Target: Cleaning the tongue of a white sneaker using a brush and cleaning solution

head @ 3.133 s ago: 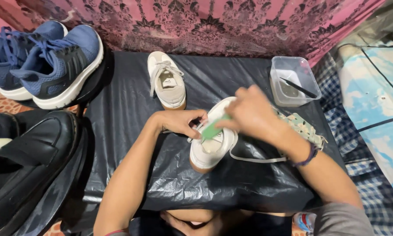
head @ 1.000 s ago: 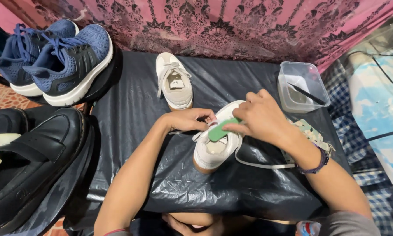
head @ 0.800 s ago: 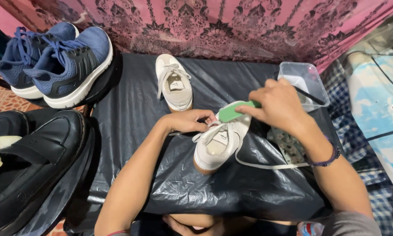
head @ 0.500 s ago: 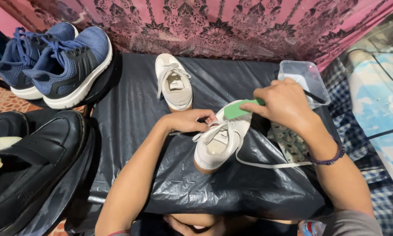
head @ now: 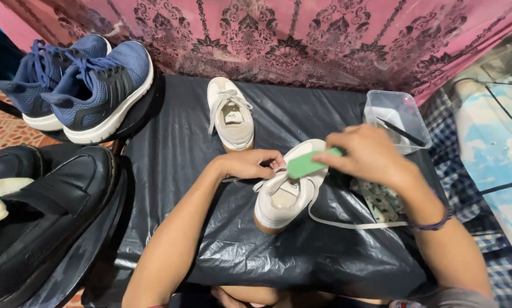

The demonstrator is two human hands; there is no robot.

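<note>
The right hand (head: 367, 157) covers one end of the flat green sponge (head: 302, 165). The pair of black leather shoes (head: 39, 211) is cut off by the left edge. The thin dark stick in the clear plastic tub (head: 395, 117) is too small to identify.

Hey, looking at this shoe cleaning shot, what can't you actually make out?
Head view only:
- Toe of the white shoe: covered by the right hand and green sponge.
- Left hand fingertips: tucked behind the shoe's tongue.
- Tub contents: too faint through clear plastic, apart from one dark stick.
- Black shoes: cut off by the left edge.
</note>
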